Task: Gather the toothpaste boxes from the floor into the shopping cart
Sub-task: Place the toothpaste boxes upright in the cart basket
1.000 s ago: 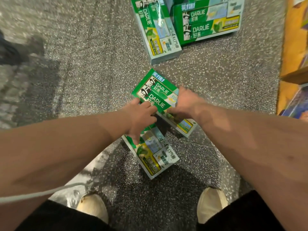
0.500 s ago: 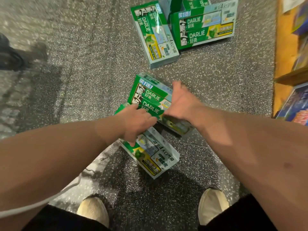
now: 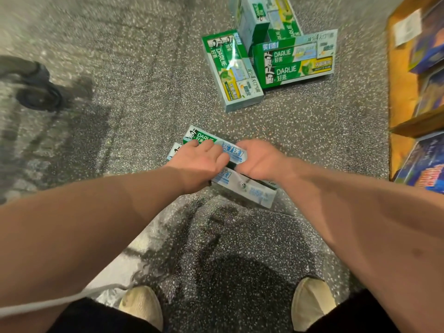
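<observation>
Two Darlie toothpaste boxes (image 3: 234, 153) pinned between both grips, on edge on the floor (image 3: 144, 104) at centre.
The left grip (image 3: 200, 162) curls over their 9 o'clock end, and the right grip (image 3: 260, 159) wraps the 3 o'clock end. Light, stiff, glossy card likely slips: squeeze the ends inward, lift together.

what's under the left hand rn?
Two Darlie toothpaste boxes lie side by side: far box, near box. The left hand covers their middle parts; how they meet there is hidden.
</observation>
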Motion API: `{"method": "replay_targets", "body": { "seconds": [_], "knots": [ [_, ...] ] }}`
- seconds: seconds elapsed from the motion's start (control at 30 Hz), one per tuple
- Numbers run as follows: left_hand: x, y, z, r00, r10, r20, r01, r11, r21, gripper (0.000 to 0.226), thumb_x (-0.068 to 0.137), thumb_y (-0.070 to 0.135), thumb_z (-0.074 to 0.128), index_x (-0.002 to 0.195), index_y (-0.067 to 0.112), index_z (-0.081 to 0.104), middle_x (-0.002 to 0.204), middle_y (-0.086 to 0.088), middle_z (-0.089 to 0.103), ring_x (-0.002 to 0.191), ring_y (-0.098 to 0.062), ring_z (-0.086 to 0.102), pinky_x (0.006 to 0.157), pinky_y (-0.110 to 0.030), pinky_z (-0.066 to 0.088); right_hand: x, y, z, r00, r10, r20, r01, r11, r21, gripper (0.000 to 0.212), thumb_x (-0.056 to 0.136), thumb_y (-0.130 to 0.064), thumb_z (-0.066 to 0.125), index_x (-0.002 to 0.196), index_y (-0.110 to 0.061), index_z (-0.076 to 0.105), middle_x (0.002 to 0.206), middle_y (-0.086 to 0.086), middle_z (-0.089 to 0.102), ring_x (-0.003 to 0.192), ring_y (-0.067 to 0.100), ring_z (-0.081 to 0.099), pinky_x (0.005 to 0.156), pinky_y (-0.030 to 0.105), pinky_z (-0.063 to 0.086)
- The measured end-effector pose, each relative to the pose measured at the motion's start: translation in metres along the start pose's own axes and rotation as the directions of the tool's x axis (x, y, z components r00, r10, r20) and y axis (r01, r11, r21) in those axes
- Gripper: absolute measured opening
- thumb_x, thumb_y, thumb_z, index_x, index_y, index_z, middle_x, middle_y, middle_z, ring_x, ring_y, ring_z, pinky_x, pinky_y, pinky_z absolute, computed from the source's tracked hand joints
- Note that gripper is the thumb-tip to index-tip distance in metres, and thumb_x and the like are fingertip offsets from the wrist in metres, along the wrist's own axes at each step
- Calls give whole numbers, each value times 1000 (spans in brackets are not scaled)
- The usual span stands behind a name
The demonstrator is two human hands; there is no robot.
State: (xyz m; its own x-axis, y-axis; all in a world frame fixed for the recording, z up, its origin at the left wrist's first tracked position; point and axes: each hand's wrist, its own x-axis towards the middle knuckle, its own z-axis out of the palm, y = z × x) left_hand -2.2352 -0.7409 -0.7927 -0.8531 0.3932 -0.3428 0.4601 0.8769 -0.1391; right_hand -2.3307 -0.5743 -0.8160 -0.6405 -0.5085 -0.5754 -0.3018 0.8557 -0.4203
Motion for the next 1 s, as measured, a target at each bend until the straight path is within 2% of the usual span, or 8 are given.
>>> {"method": "replay_targets", "body": {
  "seconds": [0.1,0.2,0.27,0.5,0.6,0.73,0.9,1.0],
  "knots": [
    [2,3,0,991,-90,95,91,996,-6,70,89,36,73,138,12,29,129,-8,49,116,-27,50,89,-38,44,-10,-2,-1,997,22,77,-30,995,100,43,76,-43,71,114,-23,66,112,0,70,97,22,66,81,36,56],
    [6,3,1,971,-207,119,211,977,-18,103,84,54,74,152,8,13,134,-11,44,119,-29,51,95,-40,44,-21,-7,-2,992,-3,123,13,997,-77,94,54,-71,80,132,-27,50,122,-5,57,107,20,55,92,40,49],
    [9,1,1,966,-245,85,245,969,10,112,79,69,70,155,8,15,133,-10,41,119,-28,46,97,-41,43,-27,-8,-1,990,5,144,22,983,-182,111,49,-71,88,139,-30,37,119,-7,53,108,20,51,96,46,47],
    [18,-2,10,960,-229,161,223,973,54,118,71,92,50,150,8,24,148,-16,35,141,-34,34,121,-61,18,-34,-16,6,991,11,132,17,977,-210,111,60,-40,95,145,-31,24,121,1,51,112,25,52,100,52,46],
    [19,0,9,945,-255,203,270,962,-49,111,72,92,47,145,11,24,136,-14,45,130,-34,46,118,-62,25,-33,-15,4,995,-21,100,54,939,-339,122,62,-44,93,154,-27,14,138,4,46,128,27,44,112,54,35],
    [22,0,3,936,-237,260,253,967,-28,124,70,82,67,156,22,-1,140,-18,40,128,-37,46,110,-59,36,-31,-14,7,996,-56,69,79,907,-414,132,63,-46,91,160,-23,3,155,6,33,142,28,31,119,57,22],
    [23,4,1,946,-202,252,228,971,-78,104,72,55,79,147,14,21,134,-10,42,123,-29,47,104,-49,44,-25,-8,15,997,-61,39,72,895,-441,138,64,-46,89,159,-28,-9,158,7,25,146,29,23,120,60,10],
    [23,5,1,954,-196,226,224,969,-102,89,73,54,75,136,12,29,127,-9,45,116,-27,50,97,-45,46,-25,-5,13,999,-27,37,41,897,-439,146,57,-58,91,159,-28,-9,157,7,26,145,30,24,120,59,14]
  ]
}}
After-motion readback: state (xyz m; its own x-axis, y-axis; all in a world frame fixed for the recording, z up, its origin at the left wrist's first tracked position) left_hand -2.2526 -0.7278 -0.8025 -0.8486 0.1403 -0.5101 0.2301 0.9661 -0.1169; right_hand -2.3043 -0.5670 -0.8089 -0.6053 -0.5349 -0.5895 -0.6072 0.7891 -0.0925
